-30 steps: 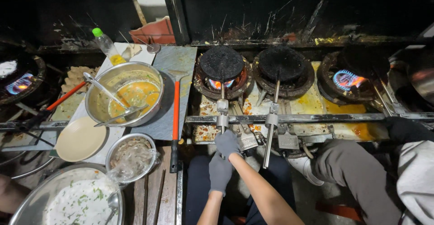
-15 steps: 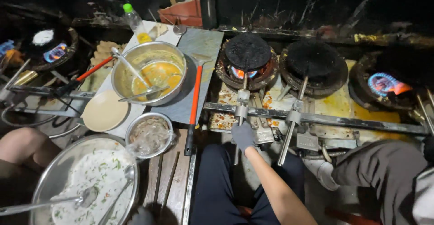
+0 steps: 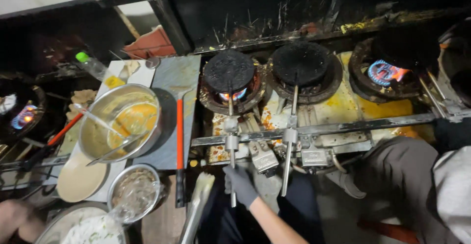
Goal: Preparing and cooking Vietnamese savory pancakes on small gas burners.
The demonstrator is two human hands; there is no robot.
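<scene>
Grimy, batter-spattered stove top [image 3: 343, 109] filled the frame as I watched. My right hand [image 3: 240, 185], in a grey glove at lower centre, was wrapped around the long metal handle [image 3: 231, 148] of a round, blackened iron mould [image 3: 229, 71]. That mould sat shut over a low flame, upper centre, with a second like it [image 3: 300, 63] just beside it on the right. My left hand was out of view, so I couldn't tell its state. Left of centre, a steel bowl [image 3: 120, 126] held orange batter.

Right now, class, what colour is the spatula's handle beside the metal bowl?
Orange-red spatula handle, clearest in the head view.
</scene>
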